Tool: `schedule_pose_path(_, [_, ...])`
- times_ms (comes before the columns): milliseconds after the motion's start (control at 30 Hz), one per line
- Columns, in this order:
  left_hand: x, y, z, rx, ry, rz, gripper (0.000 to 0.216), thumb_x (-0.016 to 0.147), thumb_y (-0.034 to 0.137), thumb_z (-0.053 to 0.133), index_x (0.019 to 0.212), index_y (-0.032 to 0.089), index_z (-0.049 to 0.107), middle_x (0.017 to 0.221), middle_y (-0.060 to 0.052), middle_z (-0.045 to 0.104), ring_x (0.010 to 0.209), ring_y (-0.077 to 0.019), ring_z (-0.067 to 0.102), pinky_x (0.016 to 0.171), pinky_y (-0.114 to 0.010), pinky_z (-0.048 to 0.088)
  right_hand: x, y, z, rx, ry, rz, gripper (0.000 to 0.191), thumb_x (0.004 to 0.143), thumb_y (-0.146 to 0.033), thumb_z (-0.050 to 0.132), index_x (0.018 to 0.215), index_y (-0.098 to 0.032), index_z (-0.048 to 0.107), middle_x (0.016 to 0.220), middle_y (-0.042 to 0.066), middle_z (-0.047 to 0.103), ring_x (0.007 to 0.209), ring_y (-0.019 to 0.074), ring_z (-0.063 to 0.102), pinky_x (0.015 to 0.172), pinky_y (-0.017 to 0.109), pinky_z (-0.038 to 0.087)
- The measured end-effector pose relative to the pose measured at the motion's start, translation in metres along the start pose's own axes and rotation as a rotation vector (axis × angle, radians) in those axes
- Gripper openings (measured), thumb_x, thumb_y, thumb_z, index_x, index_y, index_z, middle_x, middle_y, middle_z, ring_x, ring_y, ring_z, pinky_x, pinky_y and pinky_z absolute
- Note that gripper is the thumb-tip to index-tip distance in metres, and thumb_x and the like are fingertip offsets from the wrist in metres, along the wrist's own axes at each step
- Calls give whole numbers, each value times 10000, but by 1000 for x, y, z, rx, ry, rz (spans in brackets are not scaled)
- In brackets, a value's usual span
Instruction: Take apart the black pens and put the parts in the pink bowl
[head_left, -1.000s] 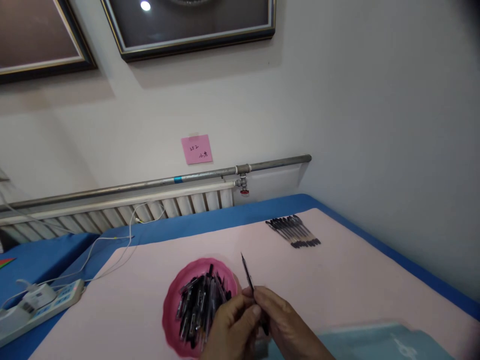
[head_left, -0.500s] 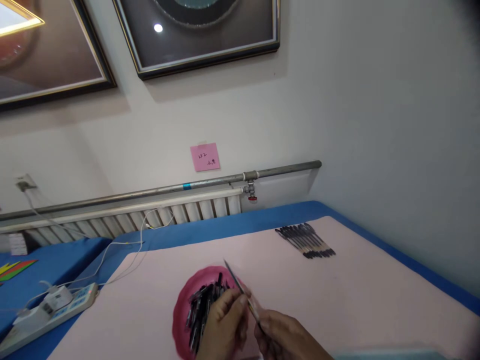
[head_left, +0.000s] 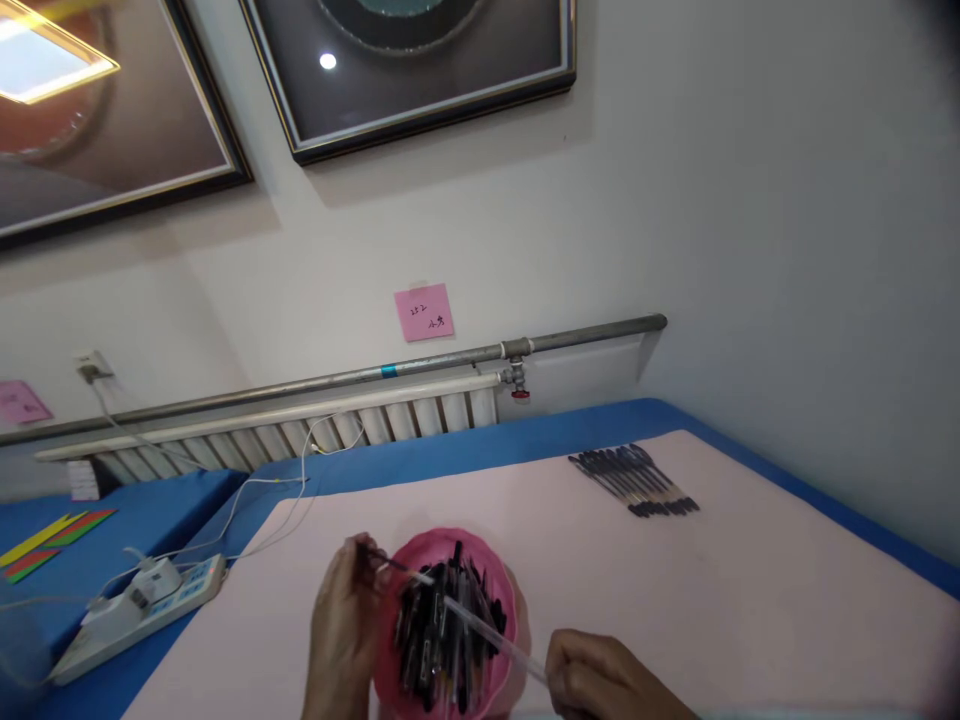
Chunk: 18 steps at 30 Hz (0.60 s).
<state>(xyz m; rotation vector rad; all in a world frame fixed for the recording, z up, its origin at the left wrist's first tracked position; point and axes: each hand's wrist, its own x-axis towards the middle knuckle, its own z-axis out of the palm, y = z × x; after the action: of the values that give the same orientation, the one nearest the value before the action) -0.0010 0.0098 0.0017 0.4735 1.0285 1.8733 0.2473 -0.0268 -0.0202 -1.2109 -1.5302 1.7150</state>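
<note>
While both hands' fingers stay clamped on its ends, right hand (head_left: 600, 682) and left hand (head_left: 341, 625), a clear pen (head_left: 480, 632) spans the pink bowl (head_left: 427, 540) between them. Farther along the counter (head_left: 712, 600) lies a pen row (head_left: 636, 482); a power strip (head_left: 142, 605) sits left.

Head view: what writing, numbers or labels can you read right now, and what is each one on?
"252" likely, handwritten, top line of the pink sticky note on the wall; the scrawl under it is illegible.
The second pink note, left edge: too blurred.
The power strip: markings too small.
No readable print on the pen between left hand and right hand, or on the pens in the pink bowl.
</note>
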Motion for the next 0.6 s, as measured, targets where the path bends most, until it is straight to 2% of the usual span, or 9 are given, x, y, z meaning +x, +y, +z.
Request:
schedule_pose_path(67, [8, 8, -9, 30, 52, 50, 291, 585, 366, 758, 725, 173, 592, 650, 36, 598, 554, -88, 545, 478, -182, 415, -1, -4, -5, 20, 30, 14, 97, 647, -250, 427, 577, -201, 472, 463, -55, 446, 383, 65, 362, 397, 199, 225])
schedule_pose_path(133, [8, 9, -11, 211, 38, 61, 292, 609, 398, 740, 718, 165, 602, 593, 37, 583, 495, -88, 503, 436, -186, 370, -2, -7, -9, 81, 94, -10, 110, 653, -278, 418, 583, -206, 462, 458, -64, 416, 371, 63, 345, 377, 196, 195])
schedule_pose_path(233, [-2, -2, -5, 620, -96, 61, 306, 677, 448, 675, 621, 159, 590, 487, 49, 508, 442, -88, 423, 432, -201, 325, -3, -8, -12, 164, 144, -61, 137, 686, -310, 422, 605, -207, 463, 471, -72, 398, 377, 61, 339, 374, 192, 189])
schedule_pose_path(300, [-9, -11, 1, 780, -206, 54, 325, 696, 452, 649, 558, 167, 573, 471, 46, 488, 456, -98, 426, 454, -211, 329, -2, -9, -13, 189, 129, -51, 145, 690, -319, 428, 615, -203, 474, 471, -70, 404, 375, 61, 341, 374, 192, 190])
schedule_pose_path(367, [-13, -16, 5, 827, -249, 22, 293, 682, 444, 658, 582, 174, 605, 491, 32, 519, 467, -116, 453, 457, -222, 333, -1, -9, -12, 195, 121, -26, 151, 679, -322, 431, 606, -199, 479, 468, -64, 414, 370, 62, 349, 370, 194, 188])
schedule_pose_path(500, [-19, -15, 10, 760, -156, 41, 271, 662, 439, 685, 771, 192, 663, 555, 22, 568, 488, -126, 478, 458, -221, 332, -3, -10, -7, 214, 132, -23, 168, 712, -323, 438, 609, -196, 475, 466, -66, 412, 366, 59, 341, 373, 194, 190])
schedule_pose_path(533, [-23, -15, 13, 730, -172, 27, 276, 671, 445, 680, 778, 191, 657, 547, 30, 552, 480, -113, 459, 456, -213, 325, -3, -10, -5, 228, 126, -30, 182, 734, -327, 439, 615, -194, 474, 468, -68, 410, 368, 57, 336, 377, 194, 191])
schedule_pose_path(600, [-34, -20, 21, 648, -307, -98, 300, 701, 471, 655, 750, 176, 636, 497, 51, 485, 432, -80, 385, 427, -195, 280, -4, -9, -1, 257, 108, -44, 210, 771, -345, 439, 629, -193, 472, 474, -70, 412, 370, 52, 329, 382, 194, 194])
